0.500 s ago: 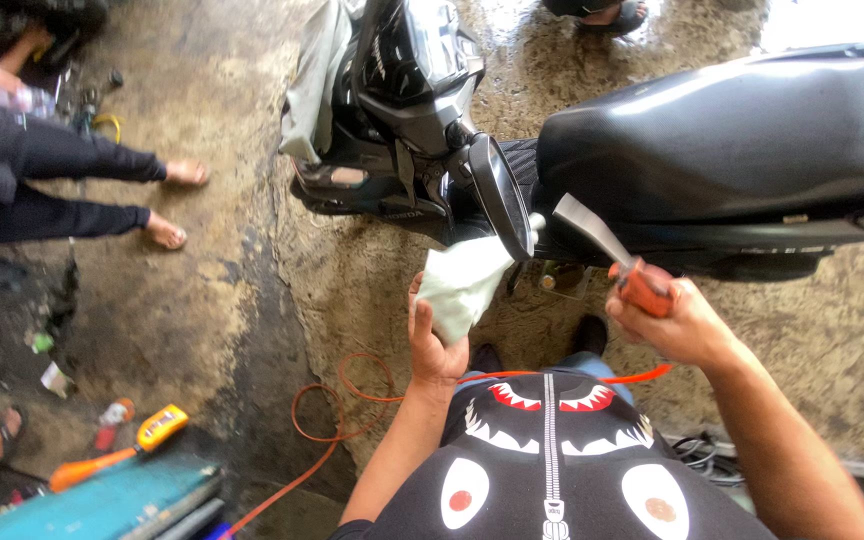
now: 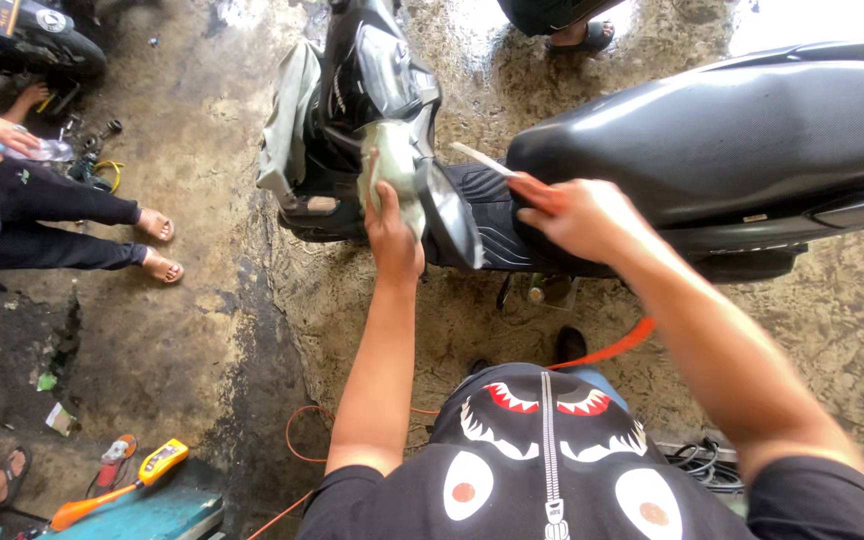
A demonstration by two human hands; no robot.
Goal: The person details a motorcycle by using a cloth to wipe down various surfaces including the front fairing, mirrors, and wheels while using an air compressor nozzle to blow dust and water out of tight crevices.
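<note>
Head view: your left hand (image 2: 392,225) sits just left of centre, clenched on a pale rag (image 2: 389,165) and pressing it against the scooter (image 2: 592,150) panel at about 12 o'clock from your wrist. Your right hand (image 2: 577,215), at 2 o'clock from your chest, is closed round the orange handle of a tool (image 2: 512,172); its thin pale blade points toward 10 o'clock, the tip near the rag and close above the footboard. The black seat (image 2: 752,130) fills the frame from 1 to 3 o'clock. An orange cord (image 2: 607,350) runs below your right forearm.

How far along: judging from the hands, the work is on that front inner panel, rag and blade both brought to it. You cannot read from this view how much of the panel has been treated; no clear difference between a cleaned and an uncleaned part shows, so I'd call it mid-job at best.

Hard to make out: the rag hides the panel surface under it, your fist covers most of the tool's handle, and whether the blade touches anything cannot be told. The scooter's front is cut off at 12 o'clock. At 9 o'clock another person's legs (image 2: 72,225) lie on the floor, body cut off. At 7 o'clock a yellow gadget (image 2: 160,461) lies beside an orange-handled tool.
</note>
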